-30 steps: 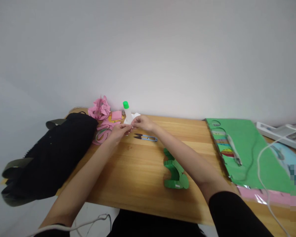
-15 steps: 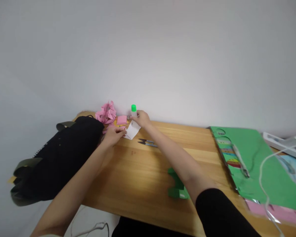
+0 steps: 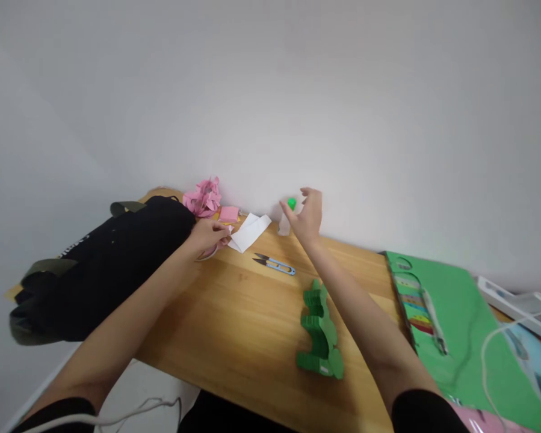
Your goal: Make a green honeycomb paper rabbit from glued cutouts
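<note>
My left hand (image 3: 206, 234) is closed in a pinch on a small pale pink piece (image 3: 229, 230) beside the black bag; its kind is too small to tell. Fingers apart, my right hand (image 3: 310, 218) is in the air just right of a clear bottle (image 3: 284, 226) with a green cap, which stands upright on the table near the wall. Between the hands lies a creased white paper (image 3: 251, 232). Blue-handled thread snips (image 3: 274, 265) rest in front of it. A pink paper pad (image 3: 228, 214) and crumpled pink paper (image 3: 203, 197) are behind my left hand.
A black bag (image 3: 130, 264) takes up the table's left side. Green stacked cut-out shapes (image 3: 322, 334) stand near the front. On the right lie a green sheet (image 3: 469, 319), a white cable (image 3: 487, 361) and a white frame-like object (image 3: 514, 307).
My right hand has moved right with the bottle, set it down and opened. My left hand has come off the white paper, which now lies flat. The view has shifted slightly.
</note>
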Demonstrator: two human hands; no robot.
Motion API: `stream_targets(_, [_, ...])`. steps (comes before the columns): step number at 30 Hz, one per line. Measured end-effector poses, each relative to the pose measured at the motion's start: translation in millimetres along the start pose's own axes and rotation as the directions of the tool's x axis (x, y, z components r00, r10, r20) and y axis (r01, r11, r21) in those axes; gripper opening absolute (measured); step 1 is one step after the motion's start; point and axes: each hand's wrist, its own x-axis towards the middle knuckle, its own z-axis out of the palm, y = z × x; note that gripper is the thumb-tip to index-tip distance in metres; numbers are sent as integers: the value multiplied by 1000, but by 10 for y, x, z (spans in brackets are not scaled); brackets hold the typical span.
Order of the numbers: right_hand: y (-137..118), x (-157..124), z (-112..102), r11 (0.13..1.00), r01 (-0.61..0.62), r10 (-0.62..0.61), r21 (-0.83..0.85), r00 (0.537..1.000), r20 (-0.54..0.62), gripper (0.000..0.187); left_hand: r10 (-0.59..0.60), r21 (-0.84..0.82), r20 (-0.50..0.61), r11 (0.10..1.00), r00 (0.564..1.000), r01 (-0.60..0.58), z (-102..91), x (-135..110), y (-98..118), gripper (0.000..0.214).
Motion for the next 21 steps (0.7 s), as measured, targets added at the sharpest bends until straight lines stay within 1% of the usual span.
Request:
stream_targets(1, [-114,-7,13,999,45,-45,-6,999,2,43,9,10,-4,1000,1000,-9,-20,8,7,17])
stream_targets(2, [-225,-3,45,995,104,-103,-4,994,46,37,18,22,-12,1000,1000,-18,-38,18,14,16])
stream_targets(3, [-323,11,97,985,175,-174,6,975,137,31,28,38,-21,999,999,-27,-54,30,19,14])
stream_targets(4, [-400,33,166,965,263,-242,-17,907,344,31,38,55,-28,998,999,-36,-65,43,23,12])
stream_targets(5, [-454,59,248,958,288,-256,-10,864,434,32,47,73,-33,996,998,-44,-71,56,26,11])
stream_targets(7, [-487,114,427,956,294,-242,-14,810,535,38,66,112,-32,992,997,-62,-71,80,27,12])
stream_targets(8, [-475,136,510,957,288,-227,-20,792,566,38,77,132,-26,989,997,-73,-68,91,26,13])
stream_targets(11, [-396,170,676,959,280,-190,-42,746,639,34,112,196,-9,975,994,-108,-58,124,26,16])
stream_targets(13, [-350,165,704,958,281,-175,-56,730,661,35,128,245,11,961,992,-127,-54,154,32,18])
stream_targets(17, [-275,101,609,953,296,-179,-68,727,663,36,136,353,62,923,989,-150,-14,234,58,18])
stream_targets(21, [-136,-2,434,946,316,-198,-65,727,658,27,125,479,165,857,978,-190,136,329,111,19])
